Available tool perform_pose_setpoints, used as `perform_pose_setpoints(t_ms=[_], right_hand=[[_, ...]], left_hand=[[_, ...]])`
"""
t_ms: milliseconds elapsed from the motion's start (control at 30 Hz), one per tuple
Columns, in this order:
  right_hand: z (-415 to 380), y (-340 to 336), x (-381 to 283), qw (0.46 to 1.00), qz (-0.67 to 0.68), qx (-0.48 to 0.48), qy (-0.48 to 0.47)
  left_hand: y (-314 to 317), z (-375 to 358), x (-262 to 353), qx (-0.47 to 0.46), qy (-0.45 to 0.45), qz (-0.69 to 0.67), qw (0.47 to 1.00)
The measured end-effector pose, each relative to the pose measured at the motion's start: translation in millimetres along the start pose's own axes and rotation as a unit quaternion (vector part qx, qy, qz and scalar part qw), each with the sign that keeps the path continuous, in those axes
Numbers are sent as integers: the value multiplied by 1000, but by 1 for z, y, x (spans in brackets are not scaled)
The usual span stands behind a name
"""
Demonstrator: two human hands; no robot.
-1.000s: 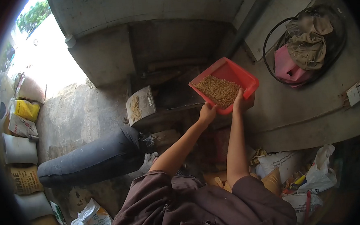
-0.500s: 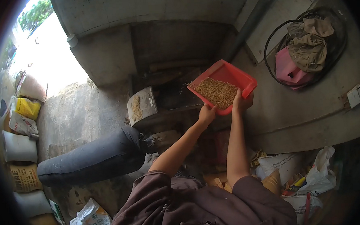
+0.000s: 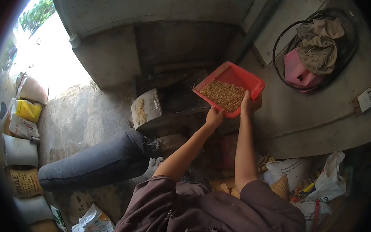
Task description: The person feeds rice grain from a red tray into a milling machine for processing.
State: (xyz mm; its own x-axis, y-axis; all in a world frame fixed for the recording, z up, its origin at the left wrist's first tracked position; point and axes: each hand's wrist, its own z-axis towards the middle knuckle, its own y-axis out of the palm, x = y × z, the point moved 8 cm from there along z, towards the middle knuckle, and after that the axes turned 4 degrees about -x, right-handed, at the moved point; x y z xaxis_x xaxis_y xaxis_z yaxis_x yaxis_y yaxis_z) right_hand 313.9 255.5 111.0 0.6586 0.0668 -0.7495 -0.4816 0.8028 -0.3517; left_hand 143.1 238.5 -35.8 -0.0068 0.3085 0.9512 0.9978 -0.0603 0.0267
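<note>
A red plastic dustpan-shaped tray [image 3: 238,73] is held out in front of me, its low lip facing left. Golden-brown grain [image 3: 224,95] is heaped over its lower part. My left hand [image 3: 214,116] grips the near edge, thumb on the rim and fingers hidden beneath. At the near right corner my right hand [image 3: 250,103] has its thumb over the rim, with the other fingers curled around the outside. Left of the tray is a pale metal chute [image 3: 147,109] with a patch of grain or husk on it.
A dark grey cloth-covered tube [image 3: 95,160] stretches left from the machine. Several sacks [image 3: 21,150] line the far left. Plastic bags [image 3: 329,177] lie at lower right. On the right surface rest a pink container [image 3: 298,70], a brown cloth [image 3: 318,52] and a black hose [image 3: 276,48].
The grain has slid slightly back from the tray's left lip toward my hands. A few loose grains seen in the air left of the lip are gone. Both hands keep their hold.
</note>
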Motion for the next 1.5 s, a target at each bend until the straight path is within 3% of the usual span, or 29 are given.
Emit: perform_pose_setpoints(t_ms=[100, 267, 367, 467, 567, 867, 1200, 1300, 1400, 1500], right_hand=[[0, -3, -4, 999, -12, 29, -27], [3, 9, 2, 998, -20, -52, 1], [-2, 2, -8, 999, -9, -6, -33], [5, 11, 1, 999, -1, -44, -9], [-1, 8, 1, 1000, -11, -21, 9], [1, 7, -15, 998, 33, -32, -42], [4, 11, -16, 998, 23, -51, -18], [5, 6, -15, 999, -17, -9, -42], [7, 12, -16, 997, -37, -63, -24], [5, 4, -22, 999, 19, -8, -37]], left_hand=[[-1, -10, 12, -15, -9, -66, 998], [0, -11, 12, -16, -15, -64, 998], [-2, -8, 12, -16, -10, -67, 998], [0, -11, 9, -12, -17, -86, 996], [-3, -8, 11, -2, -9, -69, 998], [-4, -8, 10, -11, -18, -53, 998], [-3, -9, 12, -11, -8, -76, 997], [-4, -12, 20, -11, -8, -57, 998], [-2, -6, 7, -6, -13, -59, 998], [-3, -6, 13, -5, -7, -65, 998]])
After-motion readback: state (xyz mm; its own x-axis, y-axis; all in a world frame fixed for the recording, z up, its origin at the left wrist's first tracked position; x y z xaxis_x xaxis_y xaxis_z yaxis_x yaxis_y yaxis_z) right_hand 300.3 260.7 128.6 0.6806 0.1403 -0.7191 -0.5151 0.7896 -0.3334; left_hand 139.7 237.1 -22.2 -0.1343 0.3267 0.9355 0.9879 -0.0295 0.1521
